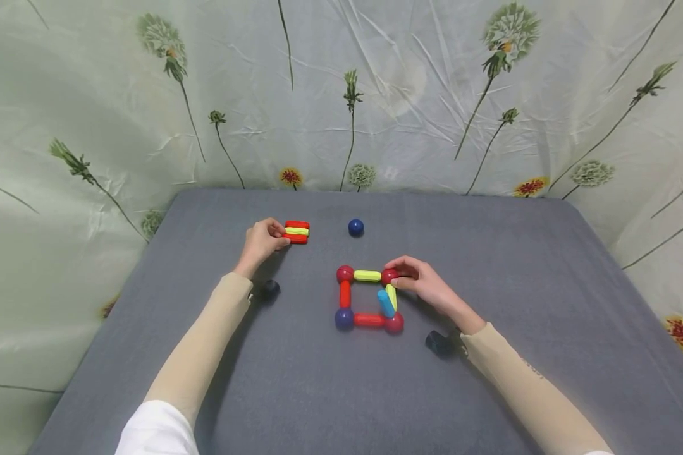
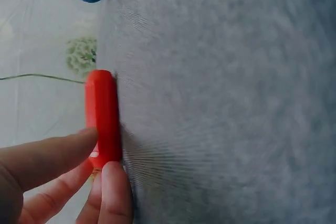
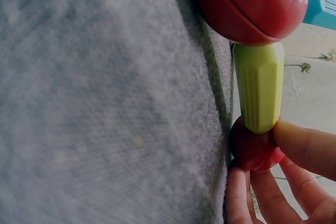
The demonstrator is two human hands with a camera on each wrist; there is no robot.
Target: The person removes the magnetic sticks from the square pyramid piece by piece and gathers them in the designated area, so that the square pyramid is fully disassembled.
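The left hand [image 1: 260, 245] is pinching the near red rod [image 1: 296, 239] by its end, fingers barely parted, beside a yellow rod [image 1: 297, 231] on the bench [image 1: 296, 379]. Rightward, a ball-and-rod square [image 1: 344, 294] is lying there, the right hand [image 1: 427, 285] gripping its far-right red ball [image 1: 388, 277] with fingers curled snugly. Steadying that ball while drawing out one rod would probably be sparing the joints.

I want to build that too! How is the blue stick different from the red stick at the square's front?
The blue stick sticks up from a red ball, while the red stick lies flat. The blue stick has a ball at one end, the red stick at both. Both touch that same red ball.
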